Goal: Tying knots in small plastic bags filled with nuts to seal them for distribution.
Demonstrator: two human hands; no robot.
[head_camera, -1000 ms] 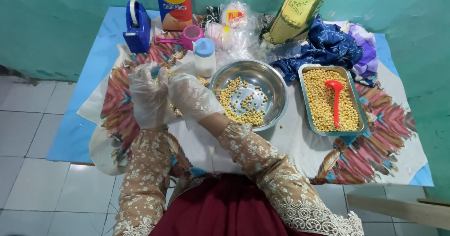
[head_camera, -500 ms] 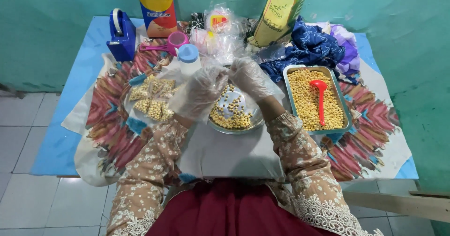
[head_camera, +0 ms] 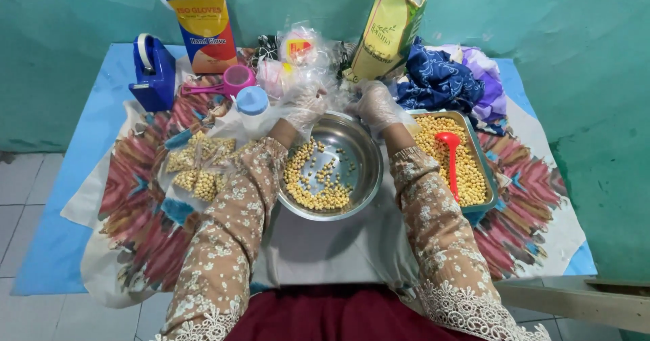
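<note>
Head view looks down on a low table [head_camera: 81, 144] with a blue top, set against a green wall [head_camera: 68, 23]. A white cloth [head_camera: 535, 178] with a bright starburst of red and blue covers most of the table. Pale floor tiles [head_camera: 20, 199] show at the left.

Both hands wear thin see-through gloves and reach past the far rim of a round metal bowl [head_camera: 365, 158] with some yellow beans [head_camera: 311, 178] in it. The left hand [head_camera: 305, 104] and the right hand [head_camera: 376, 104] meet at a heap of clear plastic bags [head_camera: 298, 60]. The fingers look bent around thin plastic between them, but how tight they pinch cannot be told.

Right of the bowl sits a metal tray [head_camera: 489, 178] full of beans with a red scoop [head_camera: 450, 155] lying in it. Small filled bags [head_camera: 196, 168] lie at the left, just beside the left sleeve. Farther back stand a blue tape holder [head_camera: 152, 73], a box of gloves [head_camera: 203, 23], a pink cup [head_camera: 237, 80], a bottle with a blue cap [head_camera: 252, 104], a tall yellow-green bag [head_camera: 389, 26] and bunched blue and purple cloth [head_camera: 447, 83].
</note>
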